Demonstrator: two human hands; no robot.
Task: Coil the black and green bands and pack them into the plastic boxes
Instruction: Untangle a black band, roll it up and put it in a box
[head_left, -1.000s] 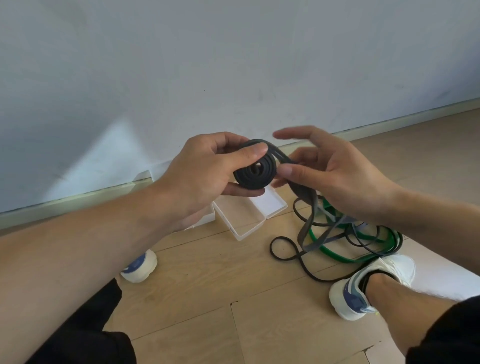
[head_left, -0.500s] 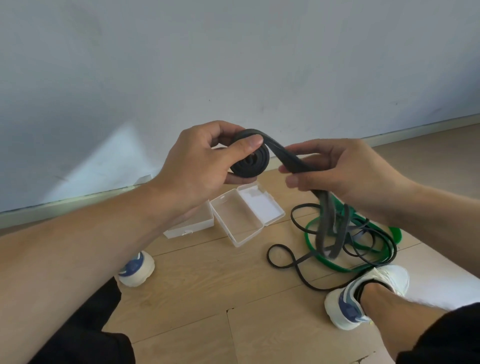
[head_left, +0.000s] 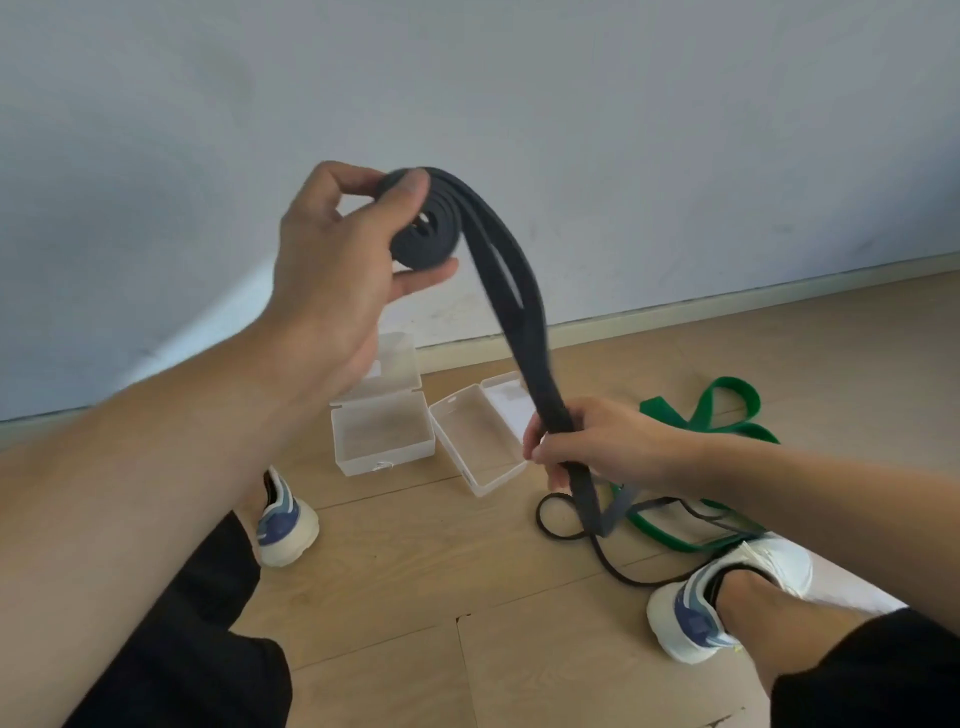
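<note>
A: What takes up the most room?

B: The pale wall (head_left: 571, 130) fills the top half and meets the wooden floor (head_left: 415, 571) along a skirting board (head_left: 727, 299). The person's legs and two white shoes, one (head_left: 283, 522) at left and one (head_left: 727, 597) at right, frame a bare stretch of boards between them.

A: And the boxes?

B: Two clear plastic boxes (head_left: 382, 434) sit open side by side near the skirting, lids back; the right one (head_left: 480, 447) is angled, with its near corner close to the right hand.

A: The bands?

B: The green band (head_left: 719, 415) lies loose on the floor right of the boxes, a thin black band (head_left: 587, 543) looping beside it up to the right shoe. The wide black band (head_left: 511, 291) is in the air.

A: Held how?

B: The left hand (head_left: 332, 270), raised before the wall, pinches the band's coiled part (head_left: 428, 236) between thumb and fingers. The right hand (head_left: 597, 447), lower and well apart, is curled round the two trailing strands, which hang on below it towards the floor.
</note>
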